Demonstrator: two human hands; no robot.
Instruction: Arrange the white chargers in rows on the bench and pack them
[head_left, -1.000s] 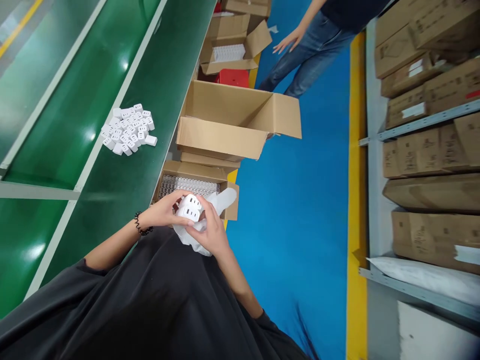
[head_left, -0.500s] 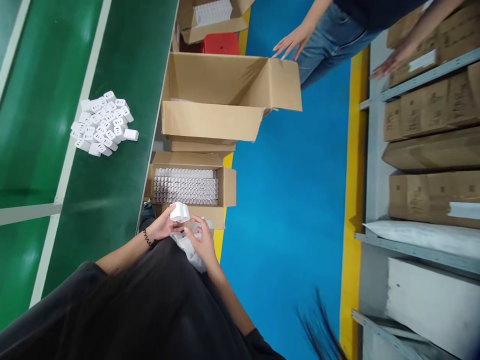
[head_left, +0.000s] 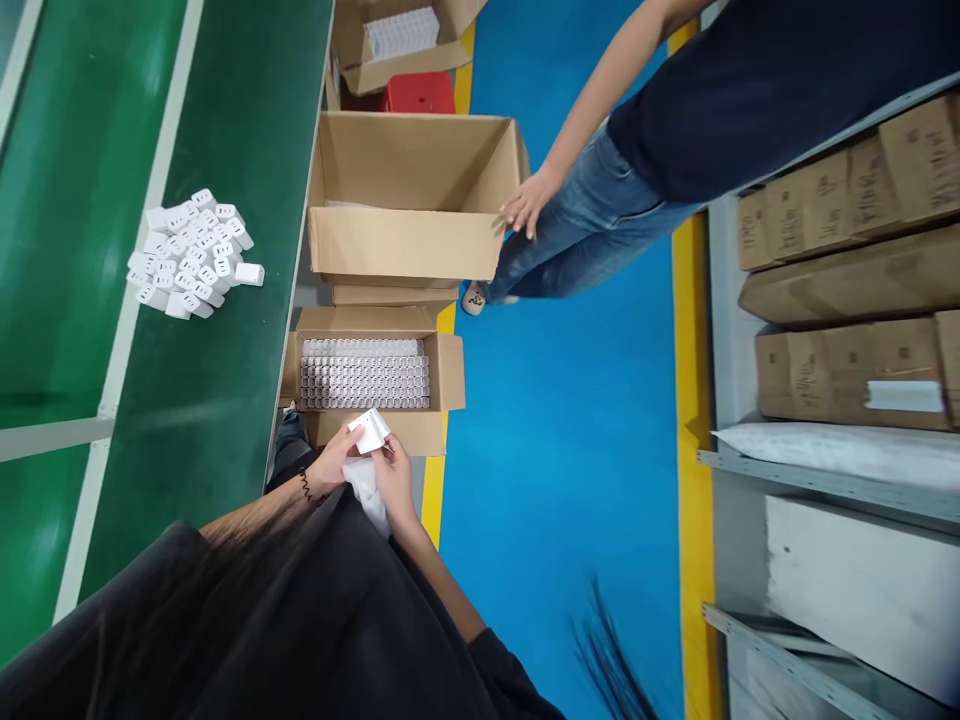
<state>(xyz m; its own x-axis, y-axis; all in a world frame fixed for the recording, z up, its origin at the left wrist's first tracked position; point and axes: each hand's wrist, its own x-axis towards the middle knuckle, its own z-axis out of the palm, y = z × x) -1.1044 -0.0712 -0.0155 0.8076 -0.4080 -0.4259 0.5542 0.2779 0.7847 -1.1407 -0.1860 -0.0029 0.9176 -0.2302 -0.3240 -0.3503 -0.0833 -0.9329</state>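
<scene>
My left hand (head_left: 331,464) is closed on the left side of a small white piece (head_left: 370,431), held up near my lap. The fingers of my right hand (head_left: 394,482) pinch the same piece from its lower right. Beneath them a translucent white plastic bag (head_left: 365,490) hangs over my lap. Just beyond the hands stands an open carton (head_left: 452,372) filled with rows of small white pieces. On the green table (head_left: 217,400) to the left lies a heap of white slotted blocks (head_left: 187,253), with one block at its right edge.
A large open carton (head_left: 405,243) stands farther ahead, with a red stool (head_left: 420,93) and another carton (head_left: 375,75) behind it. A person in jeans (head_left: 600,215) stands at its right, one hand at the flap. Shelves with boxes (head_left: 825,370) line the right side.
The white piece has tilted between my hands, and my right hand has closed in on it. The other person has stepped nearer the large carton, a hand now lower at its corner.
</scene>
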